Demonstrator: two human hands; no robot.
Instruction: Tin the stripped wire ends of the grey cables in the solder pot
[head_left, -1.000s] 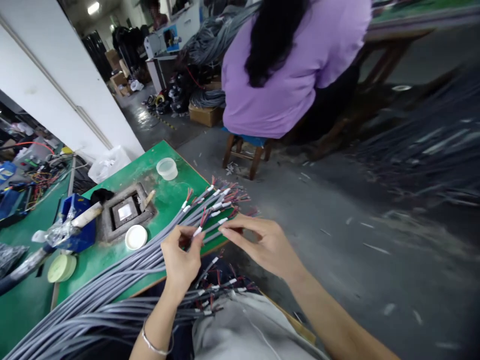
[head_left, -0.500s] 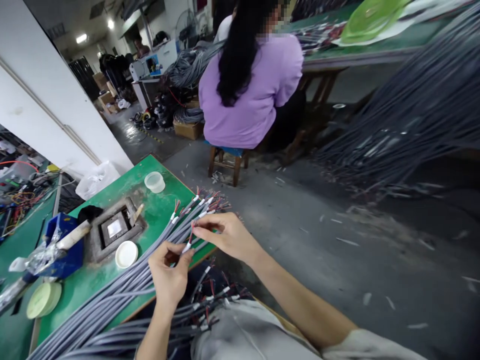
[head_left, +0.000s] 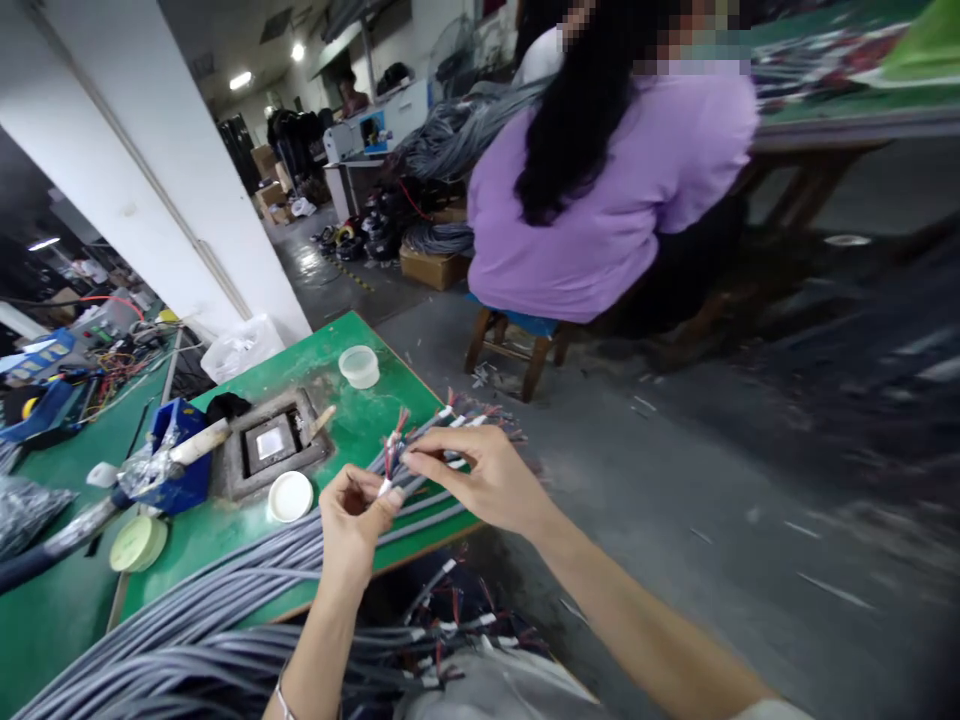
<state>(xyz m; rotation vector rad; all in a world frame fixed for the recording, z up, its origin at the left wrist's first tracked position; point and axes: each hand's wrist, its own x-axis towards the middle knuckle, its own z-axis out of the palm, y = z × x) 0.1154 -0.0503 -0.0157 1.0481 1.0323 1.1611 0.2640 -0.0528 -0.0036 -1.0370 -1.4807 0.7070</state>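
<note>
My left hand (head_left: 358, 522) pinches the end of one grey cable (head_left: 388, 481) where its white sleeve and thin red and dark wires stick up. My right hand (head_left: 480, 478) is closed in a pinch on those thin wire tips (head_left: 395, 449) just above the left fingers. Both hands hover over the near edge of a green table (head_left: 352, 425). A bundle of grey cables (head_left: 247, 570) lies across that table, its stripped ends (head_left: 480, 415) fanning past the corner. More cable ends (head_left: 457, 610) rest on my lap.
On the table sit a recessed square metal pot (head_left: 270, 445), a white lid (head_left: 290, 496), a small clear cup (head_left: 360, 366), a blue bin (head_left: 180, 470) and a tape roll (head_left: 137, 543). A person in a purple shirt (head_left: 607, 190) sits on a stool ahead, back turned.
My right hand has moved in from the cable fan onto the wire tips held by my left hand. The camera has swung about; the held cable end now points more upright.
</note>
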